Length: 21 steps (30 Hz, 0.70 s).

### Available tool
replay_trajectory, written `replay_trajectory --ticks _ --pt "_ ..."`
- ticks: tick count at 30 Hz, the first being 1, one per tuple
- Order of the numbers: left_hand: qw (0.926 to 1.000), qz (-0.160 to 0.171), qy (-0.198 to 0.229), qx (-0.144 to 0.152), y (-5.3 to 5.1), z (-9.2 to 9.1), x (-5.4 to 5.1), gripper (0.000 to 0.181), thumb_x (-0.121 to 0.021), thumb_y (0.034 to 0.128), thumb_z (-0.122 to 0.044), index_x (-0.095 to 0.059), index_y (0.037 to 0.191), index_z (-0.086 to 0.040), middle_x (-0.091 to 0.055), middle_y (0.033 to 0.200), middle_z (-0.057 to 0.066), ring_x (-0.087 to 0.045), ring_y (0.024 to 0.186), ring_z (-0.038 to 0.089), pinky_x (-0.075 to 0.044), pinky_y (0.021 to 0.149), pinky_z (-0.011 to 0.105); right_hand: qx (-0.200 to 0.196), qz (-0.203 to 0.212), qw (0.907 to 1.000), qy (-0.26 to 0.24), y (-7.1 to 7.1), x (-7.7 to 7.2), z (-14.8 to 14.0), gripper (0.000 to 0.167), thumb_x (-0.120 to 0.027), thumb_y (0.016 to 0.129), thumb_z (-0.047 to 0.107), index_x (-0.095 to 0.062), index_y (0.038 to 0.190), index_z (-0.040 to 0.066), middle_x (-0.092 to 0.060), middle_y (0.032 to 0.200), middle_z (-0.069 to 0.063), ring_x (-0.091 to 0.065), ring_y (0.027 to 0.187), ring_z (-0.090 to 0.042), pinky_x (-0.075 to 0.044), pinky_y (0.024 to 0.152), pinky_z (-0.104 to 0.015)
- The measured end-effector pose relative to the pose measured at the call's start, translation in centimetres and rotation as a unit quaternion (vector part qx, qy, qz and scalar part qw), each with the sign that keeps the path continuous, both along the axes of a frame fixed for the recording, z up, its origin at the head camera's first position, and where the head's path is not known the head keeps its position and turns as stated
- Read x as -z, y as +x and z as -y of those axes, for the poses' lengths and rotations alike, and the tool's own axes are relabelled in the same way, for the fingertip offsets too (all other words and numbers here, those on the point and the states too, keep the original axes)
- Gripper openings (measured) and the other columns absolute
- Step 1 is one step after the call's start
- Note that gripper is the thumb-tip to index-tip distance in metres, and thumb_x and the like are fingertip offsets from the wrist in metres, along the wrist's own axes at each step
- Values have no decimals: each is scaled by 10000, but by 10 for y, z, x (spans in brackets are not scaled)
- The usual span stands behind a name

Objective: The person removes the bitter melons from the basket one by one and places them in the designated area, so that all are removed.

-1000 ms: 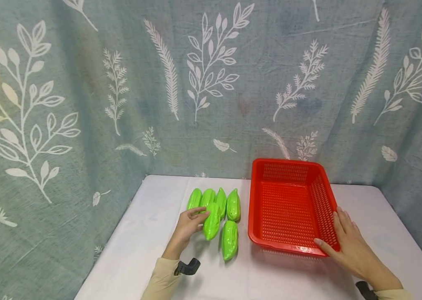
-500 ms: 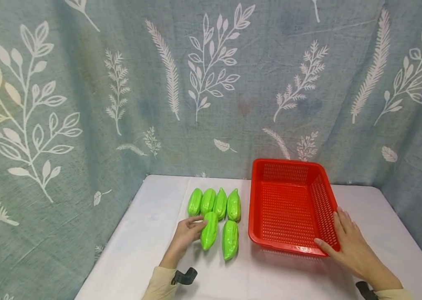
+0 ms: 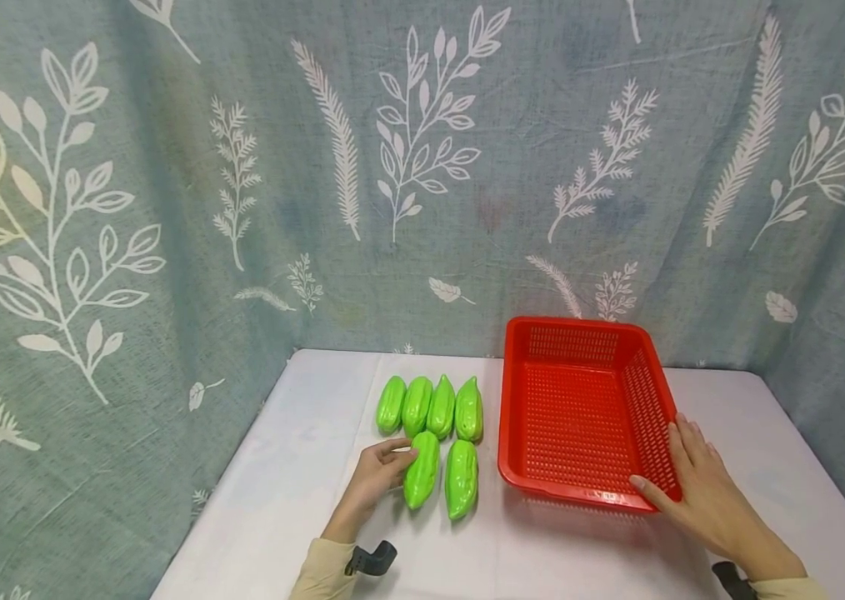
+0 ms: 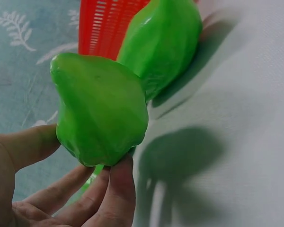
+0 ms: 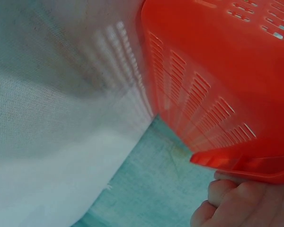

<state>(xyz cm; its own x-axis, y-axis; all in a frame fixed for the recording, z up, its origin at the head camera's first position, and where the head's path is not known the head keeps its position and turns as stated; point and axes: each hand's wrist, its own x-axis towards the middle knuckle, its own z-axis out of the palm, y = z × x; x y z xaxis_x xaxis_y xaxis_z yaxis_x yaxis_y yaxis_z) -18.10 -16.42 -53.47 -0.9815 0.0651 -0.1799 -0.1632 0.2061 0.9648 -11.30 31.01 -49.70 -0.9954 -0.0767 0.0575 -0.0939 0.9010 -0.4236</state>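
Observation:
My left hand (image 3: 377,477) pinches a glossy green ridged fruit with a pointed end (image 3: 422,471); its exact kind is unclear. In the left wrist view the thumb is on one side of this fruit (image 4: 102,111) and the fingertips on the other. Just right of it lies a similar green fruit (image 3: 462,481), its tip toward me. Behind them several more green fruits (image 3: 441,408) stand in a side-by-side row. At the right, my right hand (image 3: 707,487) holds the near right corner of a red plastic basket (image 3: 510,400), thumb over the rim, fingers along the outer wall.
The basket has perforated walls and a mesh floor, with nothing in it. A white cloth (image 3: 272,483) covers the table. Blue-green patterned curtain (image 3: 422,167) hangs close behind and at both sides.
My left hand has brought the held fruit down toward me, from over the back row to the left of the near fruit. The right hand and basket stay put.

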Motion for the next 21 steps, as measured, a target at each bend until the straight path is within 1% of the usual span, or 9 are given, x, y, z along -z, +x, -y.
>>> replay_trajectory --ticks 3,7,10,16,21 --pt "10000 -7 -4 25 0 0 3 474 -695 994 -248 -615 1356 48 -760 1142 187 -728 919 128 -591 746 271 -16 -17 10000 -36 0 1 0 1164 -582 941 664 -5 1614 -90 -17 1678 -366 -11 1556 -554 -92 1198 -782" --pt "10000 31 -64 -29 1 -1 5 468 -694 995 -246 -618 1357 41 -763 1121 164 -720 903 113 -582 730 260 -23 2 10000 -39 0 3 -1 1162 -577 945 664 9 1616 -82 4 1682 -360 6 1558 -553 -70 1208 -774" --pt "9999 39 -101 -54 2 -3 6 477 -694 996 -247 -610 1368 40 -753 1138 167 -713 907 107 -583 730 255 -21 -21 10000 -6 0 3 -2 1159 -570 948 665 22 1618 -72 20 1685 -355 9 1558 -554 -70 1210 -772" --pt "9999 23 -109 -94 3 -6 5 464 -692 996 -225 -612 1360 51 -730 1166 208 -703 903 110 -586 720 258 -30 -115 9999 -23 1 2 0 1153 -583 947 659 4 1621 -70 -9 1686 -353 -27 1556 -559 -93 1217 -760" --pt "9998 80 -166 -53 3 -7 7 469 -689 999 -235 -608 1370 40 -712 1222 216 -696 957 124 -587 758 266 -50 -158 9999 -20 2 2 0 1138 -579 957 643 2 1618 -78 -11 1685 -357 -25 1557 -560 -90 1216 -760"
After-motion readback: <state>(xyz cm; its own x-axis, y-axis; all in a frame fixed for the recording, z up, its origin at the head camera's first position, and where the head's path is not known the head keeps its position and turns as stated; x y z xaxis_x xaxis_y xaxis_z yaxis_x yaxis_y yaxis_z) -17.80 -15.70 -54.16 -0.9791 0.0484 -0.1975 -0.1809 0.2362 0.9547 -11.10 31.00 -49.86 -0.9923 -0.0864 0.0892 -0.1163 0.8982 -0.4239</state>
